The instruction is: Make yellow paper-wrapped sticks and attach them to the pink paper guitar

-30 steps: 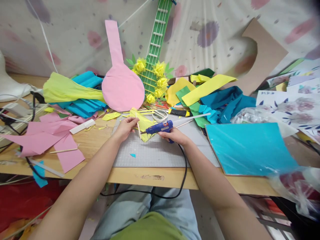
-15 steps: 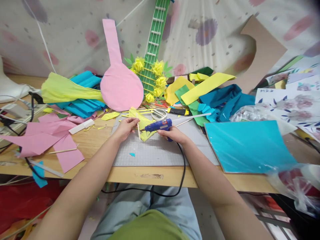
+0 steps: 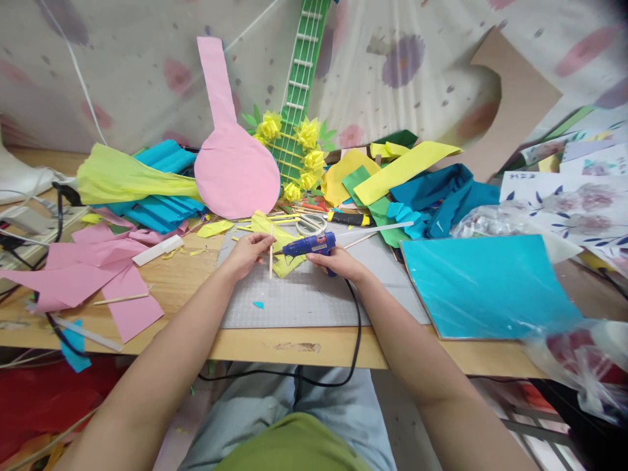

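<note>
Between its fingertips my left hand (image 3: 248, 254) pinches a thin pale wooden stick (image 3: 271, 263), held nearly upright. My right hand (image 3: 337, 260) is wrapped round the grip of a blue hot glue gun (image 3: 308, 246), whose nozzle points left at the stick, close to it or touching; I cannot tell which. A white glue stick (image 3: 385, 228) juts from the gun's back. Below both hands lie yellow crepe paper (image 3: 288, 267) and a grey cutting mat (image 3: 294, 304) with a small blue scrap (image 3: 258, 305).
A pink banjo-shaped cutout (image 3: 237, 173) leans before a green paper guitar neck (image 3: 300, 85) with yellow flowers. Scissors (image 3: 311, 224) and a yellow-black cutter (image 3: 349, 218) lie behind the mat. Pink paper (image 3: 83, 261) covers the left; a turquoise board (image 3: 490, 288) lies right. The gun's cord (image 3: 357, 340) droops over the edge.
The wooden stick has slid slightly down in my left fingers, its lower end now a little lower. The glue gun stays beside it, almost unmoved.
</note>
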{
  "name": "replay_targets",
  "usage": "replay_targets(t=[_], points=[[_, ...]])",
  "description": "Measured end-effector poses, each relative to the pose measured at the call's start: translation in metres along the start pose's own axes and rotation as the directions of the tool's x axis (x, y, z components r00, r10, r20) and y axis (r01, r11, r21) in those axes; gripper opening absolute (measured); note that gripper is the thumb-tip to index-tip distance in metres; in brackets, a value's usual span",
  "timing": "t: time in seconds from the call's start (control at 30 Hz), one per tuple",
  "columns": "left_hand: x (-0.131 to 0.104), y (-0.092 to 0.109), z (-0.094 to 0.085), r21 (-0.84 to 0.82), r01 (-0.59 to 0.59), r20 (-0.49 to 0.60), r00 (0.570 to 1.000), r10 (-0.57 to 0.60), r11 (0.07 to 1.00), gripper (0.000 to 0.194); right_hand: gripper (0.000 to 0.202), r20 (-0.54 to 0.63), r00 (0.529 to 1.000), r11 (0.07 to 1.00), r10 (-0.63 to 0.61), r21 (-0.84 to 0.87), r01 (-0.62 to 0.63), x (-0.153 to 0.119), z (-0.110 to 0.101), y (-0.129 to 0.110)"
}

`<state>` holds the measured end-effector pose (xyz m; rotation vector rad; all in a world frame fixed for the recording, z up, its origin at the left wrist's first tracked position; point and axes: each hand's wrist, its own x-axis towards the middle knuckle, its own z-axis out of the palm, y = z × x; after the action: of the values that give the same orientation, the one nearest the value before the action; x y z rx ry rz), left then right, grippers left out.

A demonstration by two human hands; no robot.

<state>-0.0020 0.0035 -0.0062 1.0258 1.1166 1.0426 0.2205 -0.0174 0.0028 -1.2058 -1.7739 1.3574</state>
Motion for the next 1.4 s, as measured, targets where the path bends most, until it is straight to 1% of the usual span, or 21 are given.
replay_targets(t=[0.27,0.5,0.73,0.97,1.17,1.4], points=[[0.0014,-0.0018,-0.0007,0.009,0.013,0.015,1.0,-0.013,1.0,0.035,0.039,-0.017,1.0,1.0,-0.018,0.01,0.018,0.0012,0.0008,0.0006],[-0.0037,0.0047,0.0025,0.005,0.054,0.037,0.998,-0.054,0.999,0.032,0.038,-0.076,0.997,1.0,-0.014,0.015,0.015,0.0024,0.0003,0.0017],[-0.0026,0.0022,0.0009,0.041,0.047,0.073,0.996,-0.05,0.998,0.03,0.038,-0.086,0.996,1.0,-0.021,0.004,0.021,0.0031,-0.0003,0.0032],[-0.0045,0.0033,0.0009,0.041,0.046,0.11,0.993,-0.051,0.998,0.029,0.04,-0.149,0.989,1.0,0.015,-0.001,-0.015,0.0038,-0.0015,0.0037],[-0.0052,0.0034,0.0001,0.076,0.045,0.121,0.991,-0.054,0.996,0.032,0.039,-0.219,0.976,0.999,-0.009,-0.049,-0.002,0.0051,-0.0037,0.004],[-0.0042,0.0023,-0.0004,0.099,0.053,0.174,0.982,-0.07,0.994,0.034,0.041,-0.271,0.962,0.999,0.014,-0.027,-0.022,0.0066,-0.0043,0.0035]])
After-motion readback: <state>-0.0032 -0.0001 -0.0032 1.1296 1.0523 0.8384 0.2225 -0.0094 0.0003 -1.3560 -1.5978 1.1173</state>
